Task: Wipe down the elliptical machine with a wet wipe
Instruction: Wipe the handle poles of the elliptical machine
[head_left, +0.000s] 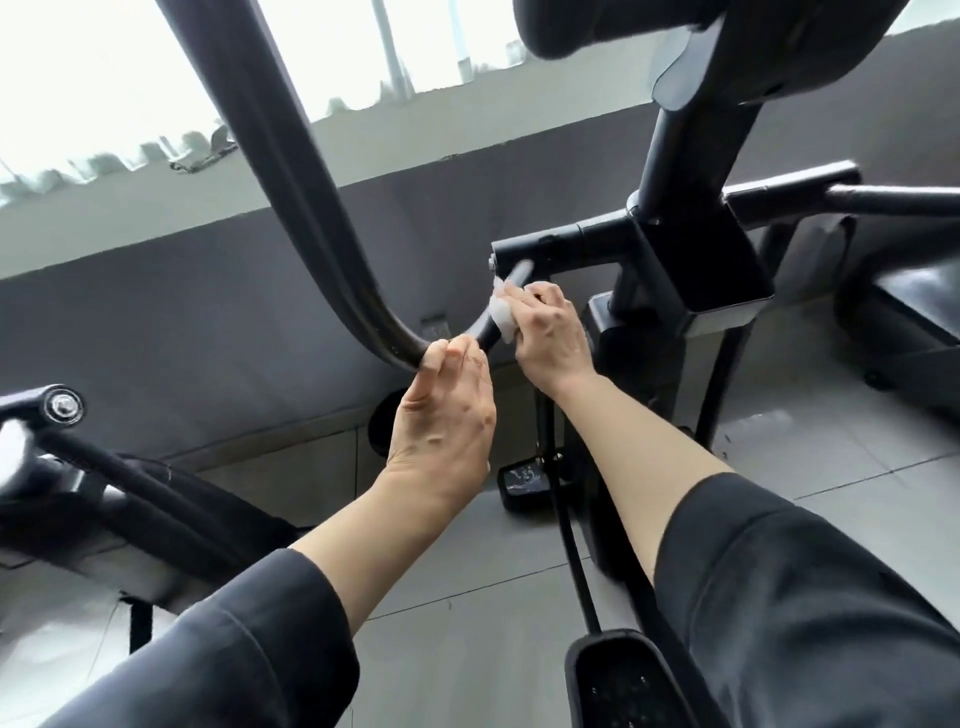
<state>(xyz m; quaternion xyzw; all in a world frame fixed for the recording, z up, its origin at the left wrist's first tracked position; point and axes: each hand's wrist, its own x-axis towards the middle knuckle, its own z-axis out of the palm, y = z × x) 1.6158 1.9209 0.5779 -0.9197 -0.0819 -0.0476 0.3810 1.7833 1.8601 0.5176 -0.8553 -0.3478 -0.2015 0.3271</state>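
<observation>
1. So the elliptical machine fills most of the view, all black. Its long curved handlebar sweeps down from the top left, bends at the bottom, then runs up to the right into a pivot joint.

2. Left hand holds the handlebar right at the bottom of the bend, thumb and fingers curled round the tube.

3. Right hand sits just up the bar from the left one, gripping a bunched white wet wipe against the tube. The wipe is wrapped partway round the short stretch between the bend and the pivot joint. The two hands are close but not touching.

4. Room-wise: the pivot joint is just beyond the wipe, so not much bar on that side. Above the left hand there's a long open run of handlebar.

5. Right of the hands the centre post and its boxy housing stand near the right wrist.

6. Below, grey tiled floor, with a foot pedal at the bottom edge and a thin rod running up from it.

7. Far left is another black machine, well apart from the hands. A dark wall with a bright window above it is behind everything.

8. Both forearms are bare, dark sleeves pushed up.
</observation>
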